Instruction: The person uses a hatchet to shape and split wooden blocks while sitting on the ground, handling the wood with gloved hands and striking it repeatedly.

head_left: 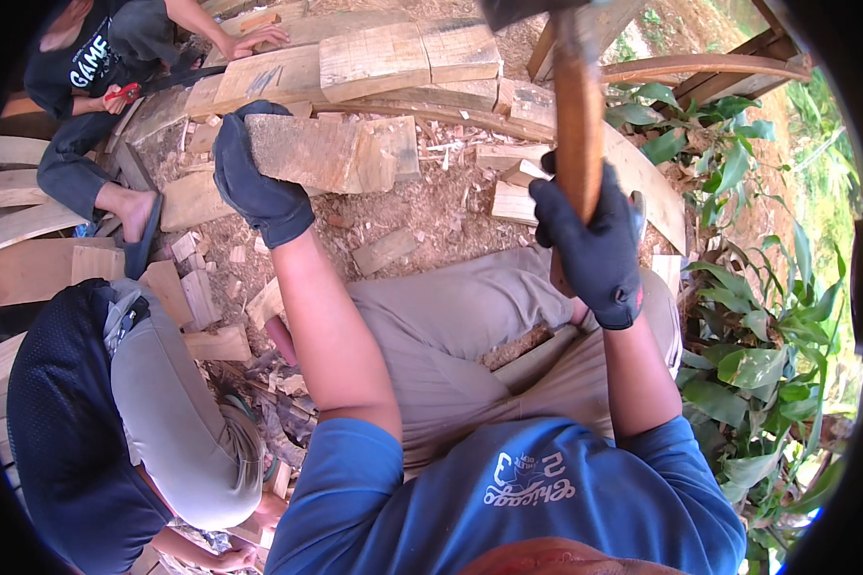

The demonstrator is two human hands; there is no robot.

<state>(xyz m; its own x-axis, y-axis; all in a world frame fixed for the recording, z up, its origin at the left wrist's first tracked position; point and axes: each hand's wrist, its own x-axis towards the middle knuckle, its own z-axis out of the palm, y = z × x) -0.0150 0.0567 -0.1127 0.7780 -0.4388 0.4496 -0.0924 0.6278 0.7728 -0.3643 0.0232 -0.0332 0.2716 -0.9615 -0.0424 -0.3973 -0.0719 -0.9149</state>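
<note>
My left hand (254, 172), in a dark glove, grips the left end of a wood block (316, 153) with rough, hewn faces. The block lies level, a little short of the curved timbers. In a black glove, my right hand (594, 244) is closed round the handle of a wooden-handled tool (577, 115), held raised. Its dark metal head (523, 10) is cut off by the top edge, so its exact kind cannot be told. The tool stands to the right of the block and apart from it.
Curved timbers (374, 62) arc across the far side. Wood chips and offcuts (385, 251) litter the ground. A person (86, 57) at far left holds a red-handled tool (123, 93); another (86, 412) bends close at my left. Leafy plants (738, 364) line the right side.
</note>
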